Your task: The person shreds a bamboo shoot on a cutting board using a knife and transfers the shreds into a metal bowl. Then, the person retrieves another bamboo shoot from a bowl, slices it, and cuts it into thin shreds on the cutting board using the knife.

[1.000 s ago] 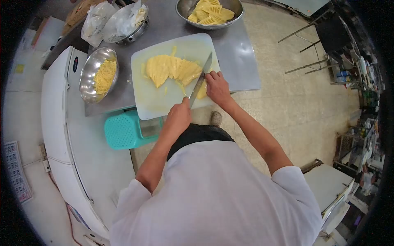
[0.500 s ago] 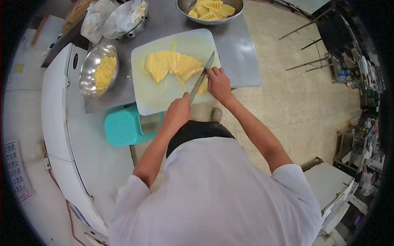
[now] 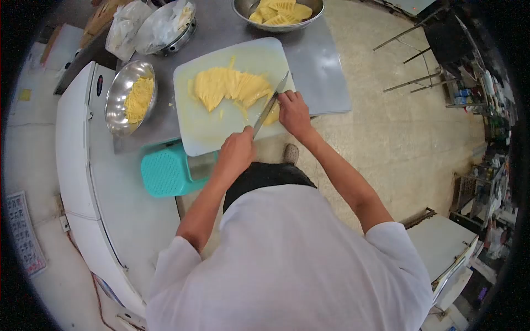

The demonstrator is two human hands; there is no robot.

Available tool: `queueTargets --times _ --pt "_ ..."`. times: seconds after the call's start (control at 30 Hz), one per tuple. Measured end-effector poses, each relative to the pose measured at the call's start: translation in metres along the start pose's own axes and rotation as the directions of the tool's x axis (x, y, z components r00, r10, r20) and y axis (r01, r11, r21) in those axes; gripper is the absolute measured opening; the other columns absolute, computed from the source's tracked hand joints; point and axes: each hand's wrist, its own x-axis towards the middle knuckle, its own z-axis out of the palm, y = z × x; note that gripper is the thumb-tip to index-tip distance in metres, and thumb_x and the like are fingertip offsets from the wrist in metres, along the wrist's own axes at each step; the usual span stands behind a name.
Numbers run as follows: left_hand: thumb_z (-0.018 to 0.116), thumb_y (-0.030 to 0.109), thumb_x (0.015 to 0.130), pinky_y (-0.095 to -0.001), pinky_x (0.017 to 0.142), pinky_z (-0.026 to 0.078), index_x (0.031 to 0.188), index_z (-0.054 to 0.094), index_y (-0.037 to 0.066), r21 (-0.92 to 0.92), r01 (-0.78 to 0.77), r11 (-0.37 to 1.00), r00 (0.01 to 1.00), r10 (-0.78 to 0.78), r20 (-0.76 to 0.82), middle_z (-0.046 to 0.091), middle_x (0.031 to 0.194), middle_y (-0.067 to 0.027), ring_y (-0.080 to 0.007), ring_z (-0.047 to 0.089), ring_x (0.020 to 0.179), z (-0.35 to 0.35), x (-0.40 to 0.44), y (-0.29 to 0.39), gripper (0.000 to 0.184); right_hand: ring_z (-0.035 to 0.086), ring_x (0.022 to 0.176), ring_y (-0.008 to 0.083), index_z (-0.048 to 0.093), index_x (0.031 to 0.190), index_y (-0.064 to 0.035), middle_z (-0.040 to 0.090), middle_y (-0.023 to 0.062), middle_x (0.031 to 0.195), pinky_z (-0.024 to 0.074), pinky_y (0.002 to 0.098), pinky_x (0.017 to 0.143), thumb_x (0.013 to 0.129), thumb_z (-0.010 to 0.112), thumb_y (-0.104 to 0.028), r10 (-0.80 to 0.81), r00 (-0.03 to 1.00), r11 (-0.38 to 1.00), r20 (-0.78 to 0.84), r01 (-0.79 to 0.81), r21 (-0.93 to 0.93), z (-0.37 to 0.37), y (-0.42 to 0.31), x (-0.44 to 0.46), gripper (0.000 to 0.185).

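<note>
My left hand (image 3: 237,151) is wrapped around the handle of a kitchen knife (image 3: 266,113), whose blade slants up and right over a white cutting board (image 3: 215,138). My right hand (image 3: 294,113) has its fingers curled on a yellow piece of bamboo shoot (image 3: 272,117) beside the blade, at the board's right edge. Left of the blade, a spread of thinly sliced yellow bamboo shoot (image 3: 221,85) fans across the board, with a few loose strips around it. The fingertips of my right hand are partly hidden.
A steel bowl of yellow shreds (image 3: 138,99) stands left of the board. Another steel bowl (image 3: 298,25) at the back holds larger ridged bamboo shoot pieces. Plastic bags (image 3: 165,27) lie at the back left. A turquoise basket (image 3: 163,172) sits below the metal table's (image 3: 326,88) front edge.
The view has shifted slightly. The knife stays beside the piece under my right hand, its blade moved only a little; both hands keep their grip.
</note>
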Motion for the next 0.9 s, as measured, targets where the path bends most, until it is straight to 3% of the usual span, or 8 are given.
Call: queueTargets --times 0.13,0.2,0.3,0.4,0.47,0.57,0.8,0.9 --pt "0.053 0.003 0.090 -0.0610 0.076 0.050 0.097 0.053 -0.005 -0.024 0.003 1.000 1.000 -0.003 -0.021 0.064 0.079 -0.0338 -0.0530 0.065 0.084 0.002 -0.001 -0.002 0.010 0.056 0.093 0.0358 0.058 0.106 -0.0049 0.058 0.0127 0.098 0.0542 0.0456 0.075 0.081 0.063 -0.002 -0.017 0.999 1.000 -0.045 0.018 0.017 0.003 0.001 0.001 0.026" --pt "0.053 0.003 0.090 -0.0611 0.076 0.050 0.096 0.053 -0.005 -0.011 -0.010 1.000 1.000 0.010 -0.008 0.064 0.078 -0.0334 -0.0532 0.065 0.084 0.007 -0.007 -0.008 0.010 0.056 0.092 0.0361 0.058 0.107 -0.0045 0.058 0.0131 0.098 0.0535 0.0460 0.075 0.081 0.063 -0.002 0.038 0.999 0.999 0.027 -0.038 0.008 -0.002 -0.003 -0.002 0.027" --pt "0.052 0.002 0.089 -0.0609 0.077 0.050 0.096 0.052 -0.005 -0.018 0.008 1.000 1.000 -0.008 0.013 0.064 0.078 -0.0335 -0.0531 0.065 0.085 -0.009 -0.015 0.008 0.010 0.056 0.089 0.0368 0.061 0.104 -0.0041 0.058 0.0135 0.096 0.0503 0.0459 0.075 0.078 0.061 0.003 -0.007 0.997 0.999 -0.079 0.011 0.042 -0.004 -0.003 -0.003 0.027" --pt "0.052 0.002 0.090 -0.0610 0.076 0.049 0.096 0.052 -0.005 0.002 0.019 1.000 0.999 -0.019 0.047 0.064 0.080 -0.0334 -0.0532 0.064 0.086 -0.001 -0.013 -0.001 0.009 0.055 0.089 0.0368 0.061 0.103 -0.0040 0.058 0.0139 0.097 0.0498 0.0457 0.076 0.077 0.061 0.004 0.041 0.998 0.998 -0.052 -0.038 0.052 -0.004 -0.005 -0.005 0.027" --pt "0.057 0.007 0.092 -0.0606 0.071 0.048 0.096 0.052 -0.003 0.032 -0.068 0.997 0.998 0.068 -0.005 0.062 0.072 -0.0303 -0.0518 0.064 0.078 -0.004 -0.008 -0.006 0.012 0.055 0.089 0.0368 0.061 0.103 -0.0039 0.059 0.0138 0.097 0.0497 0.0458 0.076 0.077 0.061 0.004 0.031 0.997 0.998 -0.072 -0.027 0.056 -0.003 -0.003 -0.004 0.027" --pt "0.056 0.007 0.092 -0.0605 0.071 0.048 0.099 0.052 -0.003 -0.003 0.004 1.000 1.000 -0.004 0.023 0.061 0.072 -0.0307 -0.0529 0.063 0.078 -0.001 -0.013 -0.003 0.013 0.055 0.089 0.0368 0.061 0.103 -0.0039 0.059 0.0135 0.097 0.0497 0.0459 0.076 0.078 0.061 0.004 0.043 0.995 0.997 -0.085 -0.037 0.074 -0.002 -0.003 -0.007 0.026" --pt "0.052 0.002 0.090 -0.0605 0.075 0.050 0.097 0.053 -0.005 0.008 -0.051 0.999 0.999 0.050 0.017 0.064 0.077 -0.0330 -0.0530 0.065 0.083 -0.014 -0.013 0.001 0.010 0.055 0.091 0.0367 0.062 0.104 -0.0044 0.059 0.0133 0.098 0.0493 0.0461 0.077 0.081 0.061 0.003 0.089 0.993 0.996 -0.076 -0.086 0.035 0.006 0.001 -0.013 0.024" --pt "0.053 0.007 0.094 -0.0608 0.074 0.049 0.098 0.050 -0.003 0.064 -0.058 0.996 0.997 0.054 0.063 0.062 0.074 -0.0316 -0.0519 0.064 0.080 -0.007 -0.009 -0.010 0.011 0.055 0.091 0.0367 0.062 0.103 -0.0041 0.059 0.0131 0.098 0.0492 0.0461 0.077 0.081 0.061 0.003 0.093 0.992 0.994 -0.080 -0.088 0.057 -0.001 -0.003 -0.013 0.023"
